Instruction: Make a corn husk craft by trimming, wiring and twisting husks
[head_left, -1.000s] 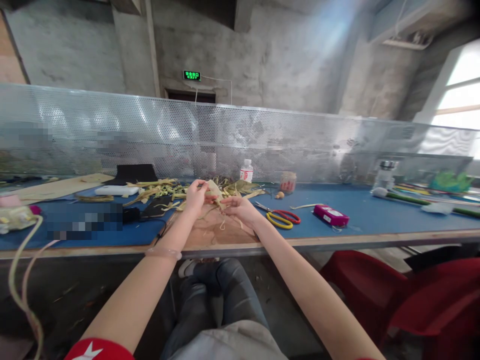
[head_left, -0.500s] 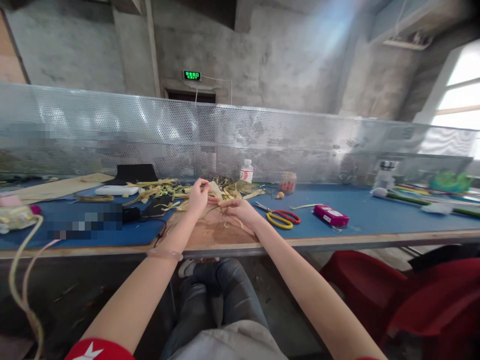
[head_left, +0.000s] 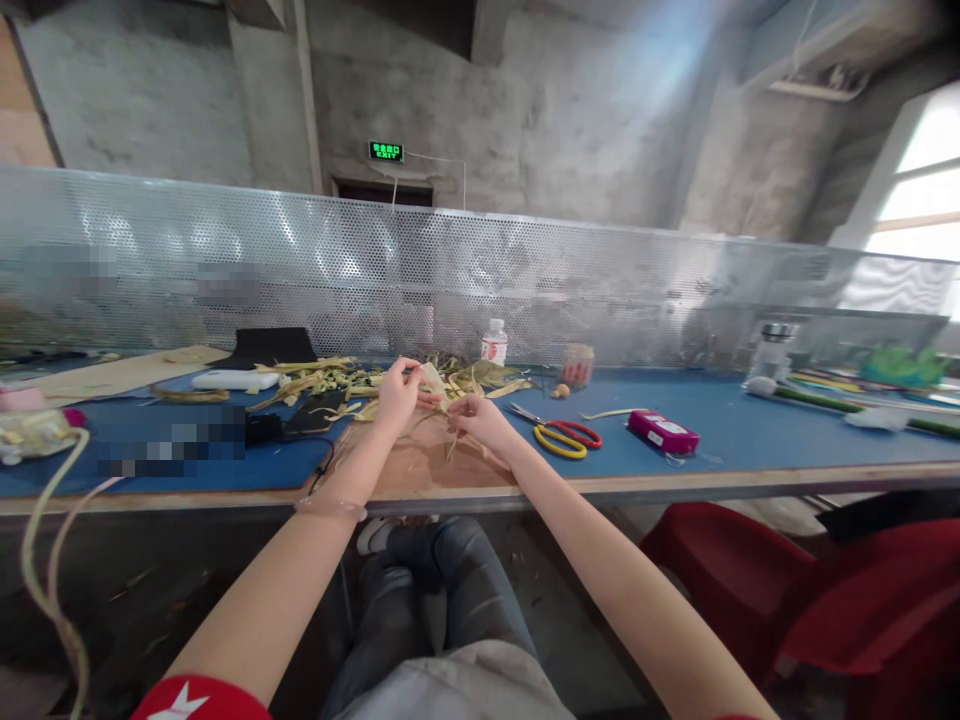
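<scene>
My left hand (head_left: 398, 397) pinches a pale, flat piece of dried husk (head_left: 433, 380) between thumb and fingers, above a brown board (head_left: 420, 465). Close on its right, my right hand (head_left: 482, 418) has its fingertips pressed together on a thin dried strip (head_left: 451, 450), which hangs down toward the board. Where the strip meets the husk piece is hidden by the fingers. A heap of yellowish dried husks (head_left: 330, 378) lies behind and to the left. Scissors (head_left: 562, 437) with a red and a yellow handle rest open-bladed just right of my right hand.
On the blue table (head_left: 720, 440) stand a bottle (head_left: 494, 343) and a jar (head_left: 577, 366). A purple packet (head_left: 664, 432) lies further right, near a green stick (head_left: 817, 398). Perforated metal panels (head_left: 600, 290) close off the back. A red chair (head_left: 735, 570) is below right.
My right hand has shifted slightly, and the thin strip below its fingers now hangs lower and more upright. My left hand keeps its pinch in nearly the same place.
</scene>
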